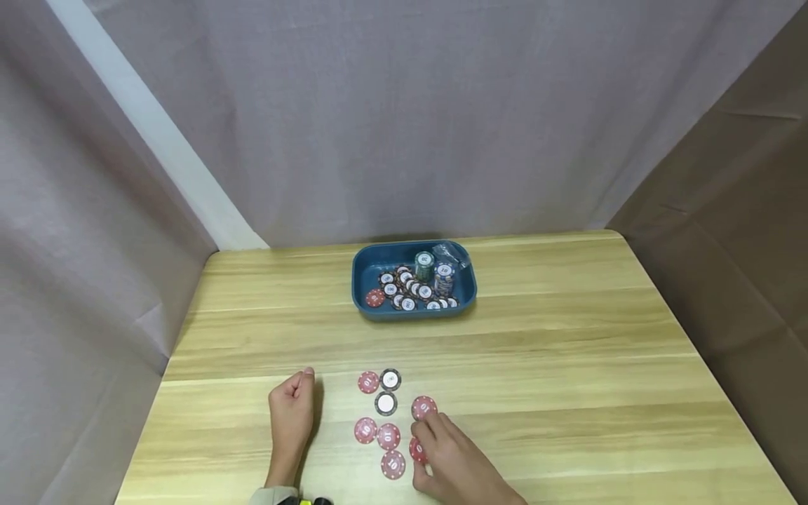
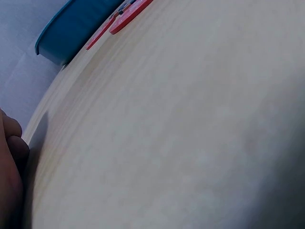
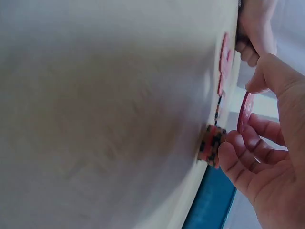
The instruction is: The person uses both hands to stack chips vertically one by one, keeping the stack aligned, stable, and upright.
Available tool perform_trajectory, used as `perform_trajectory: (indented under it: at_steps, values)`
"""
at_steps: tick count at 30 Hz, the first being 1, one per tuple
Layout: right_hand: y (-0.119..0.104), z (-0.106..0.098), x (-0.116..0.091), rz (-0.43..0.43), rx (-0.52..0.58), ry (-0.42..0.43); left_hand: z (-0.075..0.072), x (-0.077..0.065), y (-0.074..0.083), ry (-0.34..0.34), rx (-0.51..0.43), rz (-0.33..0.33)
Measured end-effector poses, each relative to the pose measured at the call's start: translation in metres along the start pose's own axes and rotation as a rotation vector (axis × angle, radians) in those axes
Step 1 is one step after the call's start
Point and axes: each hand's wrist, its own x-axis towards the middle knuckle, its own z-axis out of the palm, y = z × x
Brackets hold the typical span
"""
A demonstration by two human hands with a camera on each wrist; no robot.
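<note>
Wood-grain desk (image 1: 568,365): blue tray (image 1: 416,315) along far edge; flat red and black chips (image 1: 388,436), one chip stack (image 3: 208,144) nearer the near edge.

Red chip (image 3: 245,112) (pinched) in R hand (image 1: 451,456) nr stack (image 3: 208,144)

A fabric-walled booth; whether in a home, lab or office cannot be told. Greyish cloth (image 1: 404,126) fills the frame's top and left, brownish cloth (image 1: 745,231) its right, enclosing a wood-grain worktop (image 1: 568,351).
</note>
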Motion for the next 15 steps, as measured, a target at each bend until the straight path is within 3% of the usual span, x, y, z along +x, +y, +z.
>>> perform_trajectory:
  at_steps: [9, 15]
  values:
    - [0.020, -0.009, 0.017, 0.162, 0.056, 0.004, 0.000, 0.000, 0.001, -0.016, 0.013, 0.006]
    - [0.027, -0.008, 0.024, 0.160, 0.078, 0.020, 0.001, 0.000, 0.001, -0.013, 0.021, 0.007]
